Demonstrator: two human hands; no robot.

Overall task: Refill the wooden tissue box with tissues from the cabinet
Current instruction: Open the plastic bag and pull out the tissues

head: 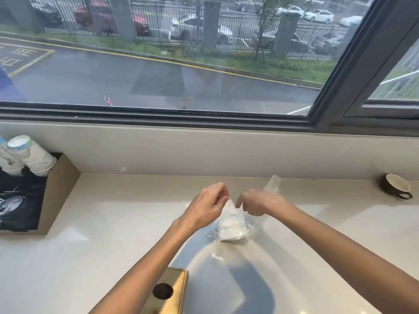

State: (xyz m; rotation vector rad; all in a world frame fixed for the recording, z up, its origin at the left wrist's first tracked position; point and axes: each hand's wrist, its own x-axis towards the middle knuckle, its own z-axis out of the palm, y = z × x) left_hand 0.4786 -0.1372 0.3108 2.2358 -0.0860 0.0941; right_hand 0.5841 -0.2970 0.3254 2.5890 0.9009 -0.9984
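A person stands at a pale, glossy table point(113, 223) set under a wide window point(158, 64), both bare forearms reaching forward over it. Between the hands sits a pack of white tissues point(231, 230) in clear plastic wrap, resting on the table roughly at its middle. The top of the wrap is drawn upward into a loose peak.

The left hand point(206, 207) is curled, its fingertips pressed together in a pinch on the raised plastic at the left of the peak. The right hand point(256, 202) is likewise curled with its fingers closed on the plastic at the right of the peak; the two hands are near each other, with the peak of wrap between them. A clear strip of plastic point(272, 184) sticks up behind the right hand; motion blur makes it hard to tell whether it belongs to the same wrap.

The wooden tissue box point(172, 288) lies at the near edge of the view, under the left forearm, well apart from the pack. Its top shows a dark round opening.

At the left edge stands a cardboard box point(59, 191) holding stacks of paper cups point(31, 155) that lean outward. A dark mug point(395, 186) with a pale inside sits far right, by the wall.
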